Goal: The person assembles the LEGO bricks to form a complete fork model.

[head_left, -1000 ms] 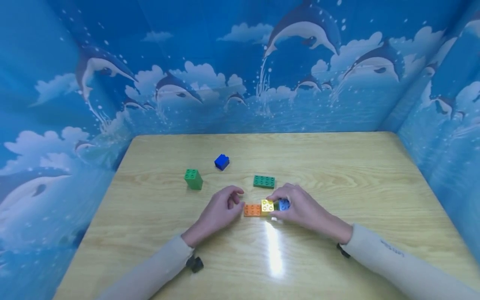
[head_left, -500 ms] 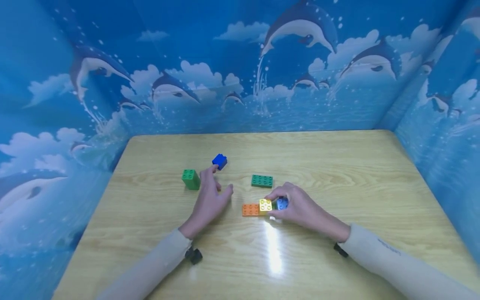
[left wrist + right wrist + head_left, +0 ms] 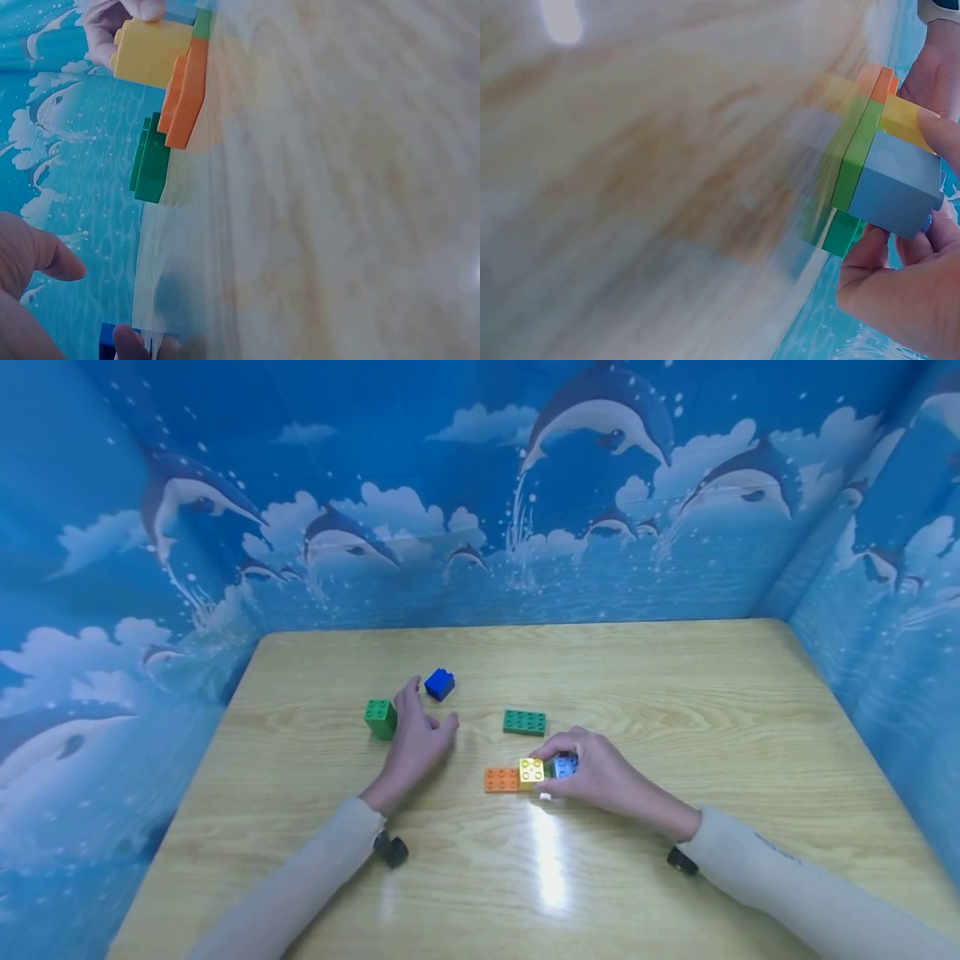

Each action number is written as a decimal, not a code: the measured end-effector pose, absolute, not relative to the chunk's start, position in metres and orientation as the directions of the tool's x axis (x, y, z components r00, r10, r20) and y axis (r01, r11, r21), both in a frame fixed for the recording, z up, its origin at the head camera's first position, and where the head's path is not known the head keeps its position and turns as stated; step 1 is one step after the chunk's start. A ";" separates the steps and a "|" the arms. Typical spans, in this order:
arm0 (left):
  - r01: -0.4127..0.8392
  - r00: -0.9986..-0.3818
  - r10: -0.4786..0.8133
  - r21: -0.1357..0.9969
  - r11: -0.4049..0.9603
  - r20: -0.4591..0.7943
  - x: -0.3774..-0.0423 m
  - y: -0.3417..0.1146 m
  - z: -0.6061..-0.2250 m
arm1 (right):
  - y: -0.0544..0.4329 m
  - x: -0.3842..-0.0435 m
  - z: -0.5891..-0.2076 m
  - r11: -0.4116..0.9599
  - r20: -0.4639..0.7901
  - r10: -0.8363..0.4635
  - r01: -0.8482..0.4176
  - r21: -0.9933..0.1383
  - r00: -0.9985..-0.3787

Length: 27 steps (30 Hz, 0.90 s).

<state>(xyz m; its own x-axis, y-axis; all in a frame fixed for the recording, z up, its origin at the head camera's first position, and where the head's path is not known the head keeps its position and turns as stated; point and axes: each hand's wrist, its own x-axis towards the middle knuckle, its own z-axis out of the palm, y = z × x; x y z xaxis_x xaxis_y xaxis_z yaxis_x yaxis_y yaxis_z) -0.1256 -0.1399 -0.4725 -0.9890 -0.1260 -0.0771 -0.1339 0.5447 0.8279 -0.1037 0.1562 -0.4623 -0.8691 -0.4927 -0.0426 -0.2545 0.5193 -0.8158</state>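
My right hand (image 3: pixel 600 770) pinches the yellow brick (image 3: pixel 532 772) between thumb and fingers. That brick bridges a flat orange brick (image 3: pixel 501 780) and a flat light green brick (image 3: pixel 859 154), with a light blue brick (image 3: pixel 897 184) on the green one. My left hand (image 3: pixel 415 739) holds nothing. Its fingers reach forward, thumb spread, between the tall green brick (image 3: pixel 380 719) and the dark blue brick (image 3: pixel 439 684). In the head view the fingers overlap the tall green brick's right side.
Behind the joined bricks lies a flat dark green brick (image 3: pixel 524 722). The wooden table (image 3: pixel 675 693) is bordered at the back and sides by a dolphin-print curtain (image 3: pixel 465 585). A bright reflection shows in front of the bricks.
My left hand has left the orange brick's side and moved left and forward, passing by the dark blue brick toward the tall green one. My right hand keeps its hold.
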 end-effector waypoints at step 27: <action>-0.274 -0.960 -0.200 0.803 0.530 -0.196 -0.171 -0.136 -0.472 | 0.155 -0.103 -0.460 0.522 -0.080 -0.486 -0.216 -0.825 -0.871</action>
